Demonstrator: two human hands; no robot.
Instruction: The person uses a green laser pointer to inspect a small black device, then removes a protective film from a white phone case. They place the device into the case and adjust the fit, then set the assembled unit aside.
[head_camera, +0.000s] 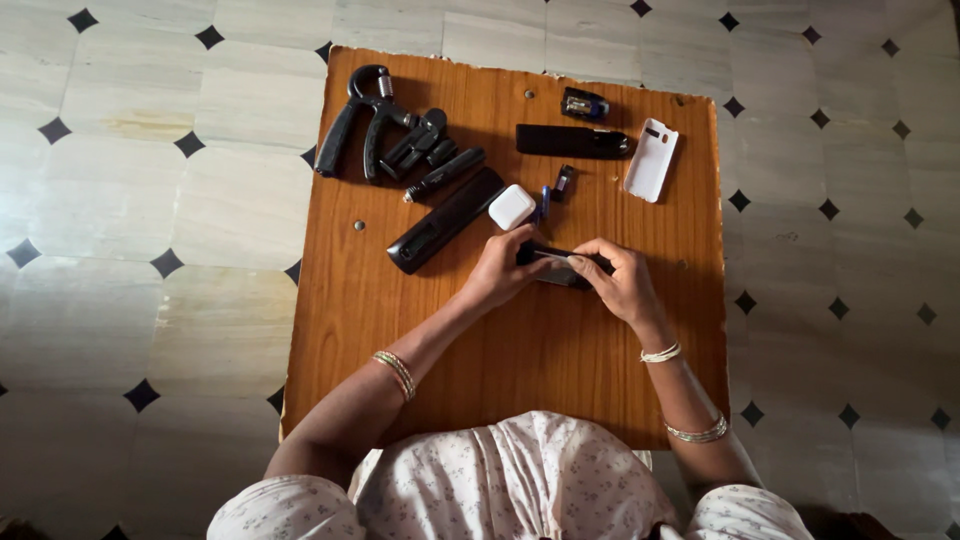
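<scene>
**Two hands work a small dark device at the middle of a crowded desk**

Seen from above, a person sits at the 6 o'clock edge of a small wooden desk (520, 350) on a pale tiled floor (150, 250) with black diamond insets. Both hands meet just past the desk's centre. The left hand (497, 270) and right hand (620, 280) hold a small dark device (556, 268), flat and oblong with a lighter face, between them. The fingers of each hand are closed on one end of it, the left thumb pressing on top. It sits just above or on the wood; which one cannot be told.

Other things lie close. At 12 o'clock of the hands, nearly touching the left fingers, is a white square charger block (511, 206). A long black remote (446, 219) slants away toward 10 o'clock. Farther out at 11 o'clock is a black hand-grip exerciser (362, 115) beside a cluster of small black parts (428, 145). At 12 o'clock lie a black oblong case (572, 141) and a small dark sharpener-like piece (584, 103). At 1 o'clock is a white phone back cover (651, 160).

Risks, as a judgement: the grip is at the ends only, so a hard push from the thumb could make the device slip or spring apart and scatter parts. The left knuckles could nudge the charger block into the small blue-and-black pieces (553, 192) beside it.
</scene>
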